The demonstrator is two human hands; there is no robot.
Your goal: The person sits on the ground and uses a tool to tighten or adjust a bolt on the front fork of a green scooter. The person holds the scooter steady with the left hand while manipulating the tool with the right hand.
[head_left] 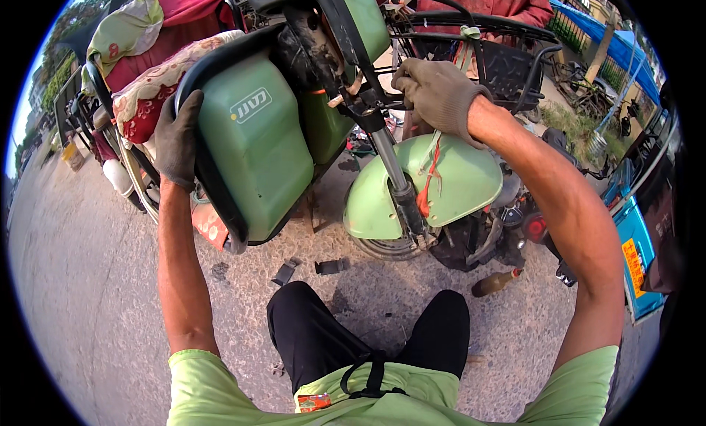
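My left hand [179,140], in a dark grey work glove, grips the black-trimmed edge of a green scooter front panel [250,161] at the left. My right hand [440,96], also gloved, curls over the upper front of the scooter beside the steering column and a wire basket [511,73]; what its fingers hold is partly hidden. Below it are the silver fork tube [388,161], the green front mudguard [460,177] with a red strip dangling over it, and the wheel underneath. Exposed dark parts show around the column [307,51].
Padded, cloth-covered vehicles [154,80] stand behind at left. Small black pieces [331,266] and a brown bottle [494,282] lie on the pavement [110,279]. A turquoise vehicle [636,231] and bicycles [581,87] are at right, near a blue tarp [629,54] and fence.
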